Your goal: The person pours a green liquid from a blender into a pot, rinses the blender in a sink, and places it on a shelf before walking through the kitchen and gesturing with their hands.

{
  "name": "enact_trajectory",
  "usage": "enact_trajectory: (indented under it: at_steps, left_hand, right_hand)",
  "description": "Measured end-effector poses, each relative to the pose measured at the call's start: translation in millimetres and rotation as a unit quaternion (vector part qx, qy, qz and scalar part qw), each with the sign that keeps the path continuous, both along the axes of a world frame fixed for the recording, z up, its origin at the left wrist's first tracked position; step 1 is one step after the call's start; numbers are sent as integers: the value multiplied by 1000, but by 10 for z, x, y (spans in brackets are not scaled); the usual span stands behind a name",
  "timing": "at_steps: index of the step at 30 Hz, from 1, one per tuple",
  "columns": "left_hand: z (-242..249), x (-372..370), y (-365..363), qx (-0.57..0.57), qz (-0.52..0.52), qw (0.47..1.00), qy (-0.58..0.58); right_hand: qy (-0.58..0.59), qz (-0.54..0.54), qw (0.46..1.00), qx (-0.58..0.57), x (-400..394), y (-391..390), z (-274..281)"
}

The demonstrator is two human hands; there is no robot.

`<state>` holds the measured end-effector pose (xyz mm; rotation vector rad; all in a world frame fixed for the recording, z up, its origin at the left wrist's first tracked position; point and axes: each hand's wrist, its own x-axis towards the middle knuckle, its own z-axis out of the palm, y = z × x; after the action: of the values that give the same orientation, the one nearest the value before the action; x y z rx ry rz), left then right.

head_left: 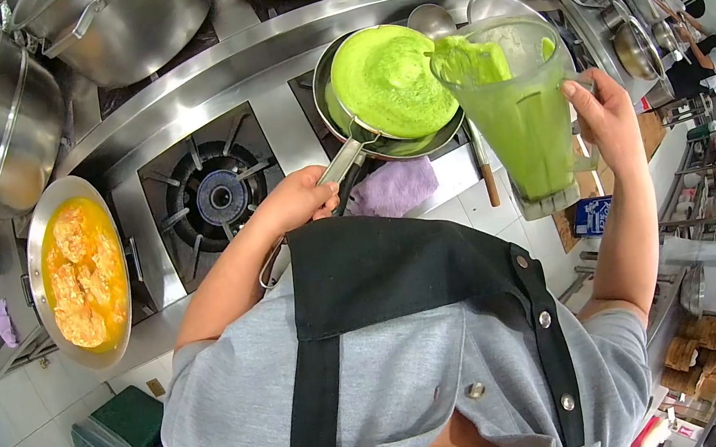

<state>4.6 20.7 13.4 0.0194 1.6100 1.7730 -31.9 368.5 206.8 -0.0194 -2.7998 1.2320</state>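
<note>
My left hand is closed around the handle of a strainer, which is filled with frothy bright green sauce. Beneath the strainer is a dark frying pan; its inside is mostly hidden. My right hand grips the handle of a clear blender jar. The jar leans over the strainer's right side, with green sauce at its lip and coating its walls. A purple cloth lies close to my left hand, by the pan's handle.
An unlit burner sits left of the pan. Farther left, a wide pan holds fried pieces in yellow oil. Large steel pots line the back. A ladle and a wooden-handled utensil are nearby. Another person stands far right.
</note>
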Motion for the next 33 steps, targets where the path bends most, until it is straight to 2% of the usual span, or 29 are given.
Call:
enact_trajectory:
  at_steps: [2, 7, 9, 16, 24, 33]
  left_hand:
    - [-22, 2, 3, 17, 18, 999, -28]
    - [25, 7, 11, 8, 20, 999, -28]
    - [34, 5, 11, 9, 22, 999, -29]
    - [-12, -7, 3, 28, 20, 999, -38]
    - [-22, -10, -7, 26, 3, 1000, -16]
    - [-48, -13, -9, 11, 9, 1000, -17]
  right_hand:
    - [-28, -10, 999, 19, -43, -120, 104]
    - [-11, 7, 998, 67, -262, -200, 122]
    - [-48, 17, 994, 97, -330, -240, 139]
    - [-34, 60, 990, 127, -566, -286, 47]
    - [-41, 89, 971, 217, -790, -334, -5]
    - [-129, 83, 965, 212, -898, -492, 15]
